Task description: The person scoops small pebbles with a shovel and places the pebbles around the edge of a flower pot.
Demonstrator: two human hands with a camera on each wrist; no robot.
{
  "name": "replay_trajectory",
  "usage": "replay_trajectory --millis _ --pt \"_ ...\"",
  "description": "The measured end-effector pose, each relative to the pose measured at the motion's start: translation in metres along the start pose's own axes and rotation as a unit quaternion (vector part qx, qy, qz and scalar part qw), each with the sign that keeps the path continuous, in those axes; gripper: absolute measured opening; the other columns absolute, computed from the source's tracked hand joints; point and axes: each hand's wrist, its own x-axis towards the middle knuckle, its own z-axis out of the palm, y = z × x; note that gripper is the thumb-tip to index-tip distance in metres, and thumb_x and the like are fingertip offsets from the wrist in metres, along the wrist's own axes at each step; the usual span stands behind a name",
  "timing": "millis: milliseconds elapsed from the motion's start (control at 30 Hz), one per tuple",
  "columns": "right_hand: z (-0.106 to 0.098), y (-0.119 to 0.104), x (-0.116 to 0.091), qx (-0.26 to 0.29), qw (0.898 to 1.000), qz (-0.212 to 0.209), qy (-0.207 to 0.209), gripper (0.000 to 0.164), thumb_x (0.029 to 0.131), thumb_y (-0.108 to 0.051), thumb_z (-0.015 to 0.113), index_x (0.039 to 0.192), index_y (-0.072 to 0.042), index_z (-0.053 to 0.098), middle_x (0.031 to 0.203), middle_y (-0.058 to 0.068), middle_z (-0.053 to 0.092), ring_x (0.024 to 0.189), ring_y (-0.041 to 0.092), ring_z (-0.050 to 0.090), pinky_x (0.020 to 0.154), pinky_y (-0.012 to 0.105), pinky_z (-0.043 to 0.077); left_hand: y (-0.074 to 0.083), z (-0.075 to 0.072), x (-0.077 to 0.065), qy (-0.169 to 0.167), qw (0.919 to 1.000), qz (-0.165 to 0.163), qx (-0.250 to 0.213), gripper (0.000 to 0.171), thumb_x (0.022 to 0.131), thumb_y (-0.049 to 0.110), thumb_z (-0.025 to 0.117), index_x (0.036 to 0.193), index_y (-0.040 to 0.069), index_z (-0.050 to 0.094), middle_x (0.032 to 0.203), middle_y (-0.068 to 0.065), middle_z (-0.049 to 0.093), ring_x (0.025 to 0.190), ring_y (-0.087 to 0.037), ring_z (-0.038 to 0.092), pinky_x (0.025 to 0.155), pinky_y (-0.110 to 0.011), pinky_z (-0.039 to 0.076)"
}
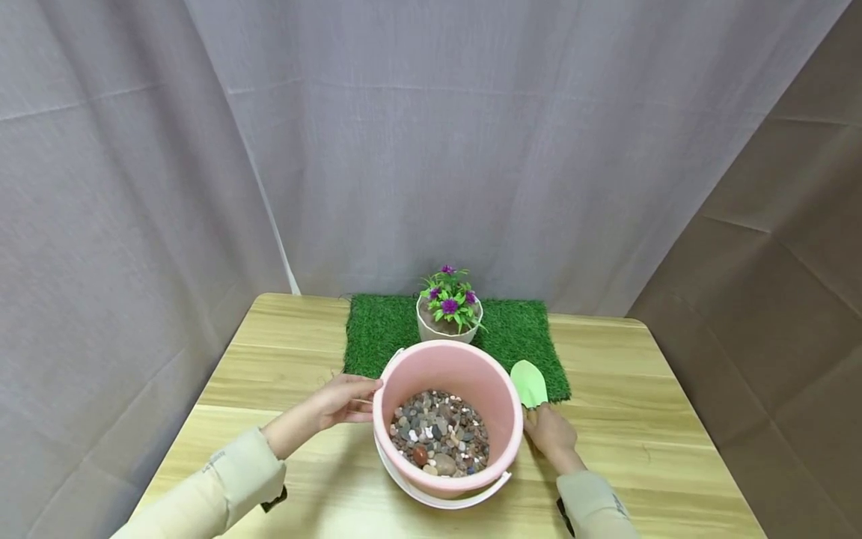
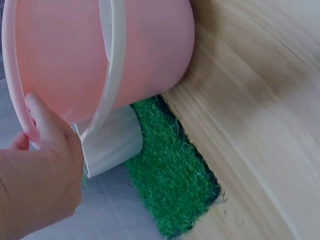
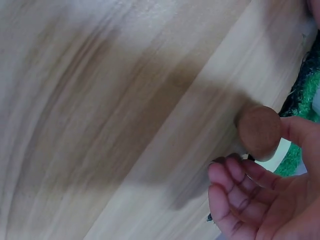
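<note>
A pink bucket [image 1: 465,367] with a white handle [image 2: 117,55] stands on the table, pebbles [image 1: 441,430] of mixed colours covering its bottom. My left hand [image 1: 345,400] grips the bucket's rim on the left side; in the left wrist view its thumb lies against the outer wall. To the bucket's right, my right hand [image 1: 554,434] holds a small trowel [image 1: 529,383] with a light green blade. The end of its wooden handle [image 3: 260,129] shows between thumb and fingers in the right wrist view. The blade points away, over the edge of the green mat.
Behind the bucket, a white pot [image 1: 444,335] with a purple-flowered plant [image 1: 450,305] stands on a green artificial grass mat [image 1: 377,329]. Everything rests on a wooden table [image 1: 619,419]. Grey curtains [image 1: 431,150] hang behind and left, a brown one [image 1: 774,337] right.
</note>
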Motion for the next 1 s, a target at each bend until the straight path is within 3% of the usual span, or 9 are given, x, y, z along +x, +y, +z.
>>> replay_trajectory --millis 200,367,600,733,833,1000 --pt "0.002 -0.002 0.003 -0.005 1.000 0.007 -0.005 0.050 0.088 -0.033 0.059 0.110 0.011 0.050 0.086 0.027 0.064 0.077 0.041 0.064 0.054 0.046 0.054 0.002 -0.002 -0.004 -0.053 0.9983 -0.021 -0.012 0.034 0.096 0.017 0.053 0.119 -0.008 0.052 0.091 -0.005 0.066 0.083 -0.014 0.067 0.082 -0.026 0.062" --pt "0.002 0.000 0.004 -0.001 1.000 0.014 -0.013 0.042 0.086 -0.032 0.062 0.098 0.008 0.053 0.080 0.021 0.062 0.072 0.036 0.063 0.053 0.045 0.054 0.000 -0.002 -0.005 -0.065 0.9978 -0.013 -0.011 0.035 0.096 0.014 0.052 0.121 -0.011 0.047 0.094 -0.007 0.064 0.082 -0.012 0.066 0.082 -0.026 0.061" --pt "0.006 0.003 0.010 0.001 1.000 0.014 0.001 0.032 0.083 -0.025 0.064 0.089 0.005 0.055 0.078 0.019 0.061 0.071 0.037 0.063 0.051 0.043 0.053 -0.008 -0.009 0.001 -0.096 0.9951 0.011 -0.021 0.042 0.089 0.025 0.065 0.113 -0.007 0.051 0.092 -0.007 0.065 0.079 -0.010 0.066 0.082 -0.025 0.061" --pt "0.003 0.005 0.009 0.015 1.000 0.016 -0.009 0.030 0.084 -0.021 0.059 0.094 0.007 0.054 0.081 0.022 0.062 0.074 0.039 0.063 0.053 0.045 0.053 -0.008 -0.005 -0.001 -0.092 0.9956 0.003 -0.019 0.038 0.093 0.020 0.058 0.115 -0.009 0.050 0.093 -0.009 0.064 0.080 -0.011 0.066 0.083 -0.025 0.061" --pt "-0.003 0.007 0.006 0.016 1.000 0.009 -0.009 0.031 0.086 -0.019 0.054 0.098 0.009 0.051 0.080 0.023 0.062 0.072 0.039 0.063 0.051 0.045 0.053 -0.001 0.003 -0.006 -0.070 0.9975 -0.008 -0.003 0.040 0.098 0.015 0.049 0.122 -0.015 0.042 0.094 -0.009 0.064 0.080 -0.010 0.066 0.083 -0.026 0.061" --pt "-0.010 0.013 0.005 0.029 0.999 0.001 -0.013 0.045 0.092 -0.019 0.050 0.118 0.017 0.039 0.090 0.034 0.061 0.076 0.046 0.062 0.052 0.047 0.054 0.005 0.006 -0.007 -0.060 0.9980 -0.013 0.014 0.043 0.099 0.013 0.045 0.127 -0.019 0.038 0.096 -0.015 0.067 0.078 -0.012 0.067 0.079 -0.026 0.062"
